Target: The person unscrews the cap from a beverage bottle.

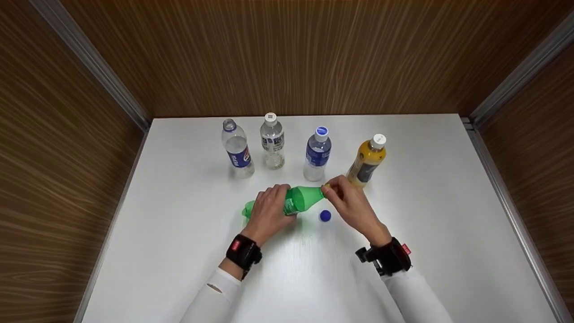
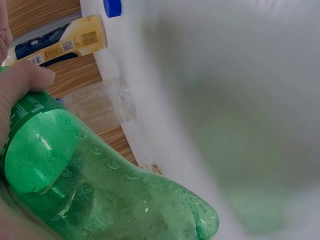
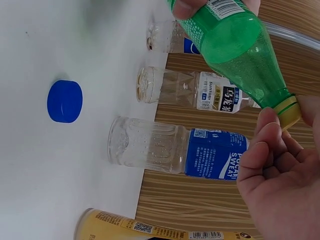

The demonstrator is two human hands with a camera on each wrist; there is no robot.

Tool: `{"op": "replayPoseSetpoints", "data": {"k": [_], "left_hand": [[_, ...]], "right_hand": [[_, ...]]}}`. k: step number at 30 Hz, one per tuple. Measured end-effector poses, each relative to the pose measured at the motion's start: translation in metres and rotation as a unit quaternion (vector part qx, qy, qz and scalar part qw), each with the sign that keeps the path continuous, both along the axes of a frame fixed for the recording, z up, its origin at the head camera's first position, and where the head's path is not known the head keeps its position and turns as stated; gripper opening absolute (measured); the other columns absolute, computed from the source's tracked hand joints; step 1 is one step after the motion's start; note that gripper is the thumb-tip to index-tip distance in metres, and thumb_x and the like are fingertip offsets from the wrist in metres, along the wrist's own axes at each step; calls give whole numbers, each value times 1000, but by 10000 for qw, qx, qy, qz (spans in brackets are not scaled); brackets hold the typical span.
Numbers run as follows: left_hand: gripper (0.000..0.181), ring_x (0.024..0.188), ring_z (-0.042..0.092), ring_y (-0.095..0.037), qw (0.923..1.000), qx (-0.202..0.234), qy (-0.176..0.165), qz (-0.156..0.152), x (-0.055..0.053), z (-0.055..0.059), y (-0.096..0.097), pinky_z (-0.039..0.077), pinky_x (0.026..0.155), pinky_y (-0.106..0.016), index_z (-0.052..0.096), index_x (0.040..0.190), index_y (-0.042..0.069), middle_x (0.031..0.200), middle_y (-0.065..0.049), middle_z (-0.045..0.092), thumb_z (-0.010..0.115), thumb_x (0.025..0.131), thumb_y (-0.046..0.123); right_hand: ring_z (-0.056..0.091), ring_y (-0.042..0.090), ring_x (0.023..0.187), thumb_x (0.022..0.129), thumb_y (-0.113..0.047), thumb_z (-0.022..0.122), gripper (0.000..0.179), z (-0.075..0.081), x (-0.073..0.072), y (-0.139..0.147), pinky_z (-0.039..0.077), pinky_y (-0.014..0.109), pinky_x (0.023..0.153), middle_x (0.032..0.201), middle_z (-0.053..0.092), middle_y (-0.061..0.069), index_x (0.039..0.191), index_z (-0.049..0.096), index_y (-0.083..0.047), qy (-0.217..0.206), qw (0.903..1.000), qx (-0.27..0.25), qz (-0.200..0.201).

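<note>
At the left of the smooth white table [image 1: 170,215], a clear, round-shouldered plastic bottle with a blue Pepsi label [image 1: 239,154] is stood upright, its neck uncapped. Beside it a ribbed transparent bottle with a white cap [image 1: 272,141] is seen. In front of these, the label section of a glossy green bottle [image 1: 299,200] is gripped by the left hand [image 1: 270,210]; it is held tilted above the table, its lobed base leftward, its tapering neck rightward, its wall beaded with droplets. Next, a Pocari Sweat bottle [image 1: 317,154] is stood upright, and nearer, a squat blue cap [image 1: 325,216] is laid. At the green neck, a ridged yellow cap [image 3: 289,114] is pinched between thumb and fingers of the right hand [image 1: 355,208]. Farthest right, an opaque yellow bottle [image 1: 368,159] is placed.
</note>
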State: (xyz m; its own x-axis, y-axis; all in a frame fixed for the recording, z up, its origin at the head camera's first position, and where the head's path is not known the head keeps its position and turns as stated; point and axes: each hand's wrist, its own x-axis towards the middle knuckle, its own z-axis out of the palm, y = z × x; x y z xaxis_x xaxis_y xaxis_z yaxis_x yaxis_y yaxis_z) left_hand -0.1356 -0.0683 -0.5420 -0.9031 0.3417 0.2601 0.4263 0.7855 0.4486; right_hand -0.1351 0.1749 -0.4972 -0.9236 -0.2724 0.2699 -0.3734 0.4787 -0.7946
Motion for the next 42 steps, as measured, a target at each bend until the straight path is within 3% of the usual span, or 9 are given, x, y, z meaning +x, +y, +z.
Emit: {"op": "replayPoseSetpoints", "data": {"k": [15,31,42], "left_hand": [[66,101,62,-26,9949,233,-945,-261,-2,10,1,50,93,-46,56,127,6,114,-9,66,92,76,25],[64,95,63,-23,9857,311,-1461,-775,-9,18,-1,53,85,-41,55,126,7,109,-7,66,90,75,26],[62,93,60,-18,9654,691,-2303,-1013,-14,23,-6,53,83,-37,55,125,12,105,-1,64,90,76,21]], "right_hand": [[53,10,68,104,-16,63,13,1,3,8,46,25,59,83,60,-3,109,60,-4,483,9978,342,285],[55,9,72,102,-9,65,14,3,5,13,51,27,62,88,61,-1,112,57,-3,1010,9920,487,578],[57,10,77,101,-9,66,16,4,6,14,53,29,65,92,61,0,113,57,-4,1039,9905,610,659]]}}
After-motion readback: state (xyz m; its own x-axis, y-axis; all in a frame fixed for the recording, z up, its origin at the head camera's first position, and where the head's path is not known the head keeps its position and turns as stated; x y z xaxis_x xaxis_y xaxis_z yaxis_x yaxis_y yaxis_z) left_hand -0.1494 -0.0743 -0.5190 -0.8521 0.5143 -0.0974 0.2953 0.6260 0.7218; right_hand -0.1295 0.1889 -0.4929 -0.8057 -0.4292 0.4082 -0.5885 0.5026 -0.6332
